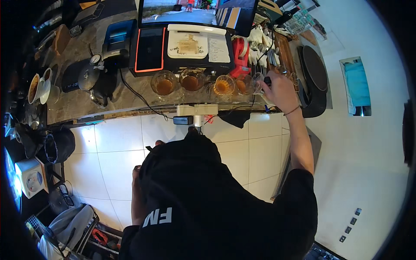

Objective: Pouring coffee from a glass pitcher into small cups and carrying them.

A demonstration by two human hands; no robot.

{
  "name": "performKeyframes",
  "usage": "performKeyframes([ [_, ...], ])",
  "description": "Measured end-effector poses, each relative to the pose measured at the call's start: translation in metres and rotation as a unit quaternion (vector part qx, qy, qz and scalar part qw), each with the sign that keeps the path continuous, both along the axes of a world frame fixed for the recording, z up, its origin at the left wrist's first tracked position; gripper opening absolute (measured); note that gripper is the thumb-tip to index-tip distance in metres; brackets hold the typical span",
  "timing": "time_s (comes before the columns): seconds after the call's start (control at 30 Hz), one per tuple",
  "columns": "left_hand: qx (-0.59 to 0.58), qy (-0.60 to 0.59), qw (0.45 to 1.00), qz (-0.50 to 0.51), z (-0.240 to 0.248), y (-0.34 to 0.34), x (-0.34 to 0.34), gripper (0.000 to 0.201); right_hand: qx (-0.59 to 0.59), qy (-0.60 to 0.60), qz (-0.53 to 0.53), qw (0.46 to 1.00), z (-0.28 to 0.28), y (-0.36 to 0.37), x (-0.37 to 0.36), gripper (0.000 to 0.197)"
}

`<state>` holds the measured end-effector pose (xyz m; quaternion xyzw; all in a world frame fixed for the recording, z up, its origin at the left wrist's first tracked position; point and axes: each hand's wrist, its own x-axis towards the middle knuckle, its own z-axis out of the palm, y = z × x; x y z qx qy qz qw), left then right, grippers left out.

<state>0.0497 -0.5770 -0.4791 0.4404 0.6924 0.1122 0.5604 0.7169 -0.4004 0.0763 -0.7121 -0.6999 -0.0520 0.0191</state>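
My right hand (284, 93) is closed around a small clear glass vessel (256, 83) at the right part of the counter's near edge. The vessel is tilted, its mouth facing left, and a dark part shows by my fingers. Just left of it stands a glass with brown liquid (242, 86). Farther left are a ribbed glass of amber liquid (224, 86) and two wider glasses of brown liquid, one (192, 81) beside the other (164, 84). My left arm (137, 195) hangs low at the left; my black shirt hides most of that hand, so its fingers cannot be read.
Behind the glasses sit a white scale-like tray (187, 45), a red tape dispenser (241, 56) and a monitor (197, 13). A kettle with a dial (89, 78) stands left, with a black cable (138, 93) nearby. Spoons (272, 56) and dark round trays (314, 67) are at right.
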Motion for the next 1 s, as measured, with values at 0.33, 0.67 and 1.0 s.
performKeyframes([
  [0.33, 0.023, 0.082, 0.993, -0.086, 0.028, 0.048, -0.017, 0.046, 0.155, 0.154, -0.128, 0.968, -0.008, -0.034, 0.006, 0.038],
  [0.67, -0.02, 0.111, 0.993, -0.034, 0.097, 0.087, -0.005, 0.047, 0.18, 0.241, -0.151, 0.942, 0.021, -0.019, -0.084, 0.032],
  [1.0, 0.002, 0.107, 0.994, -0.02, 0.053, 0.064, -0.041, 0.051, 0.05, 0.176, -0.007, 0.983, 0.016, 0.037, -0.135, 0.035],
])
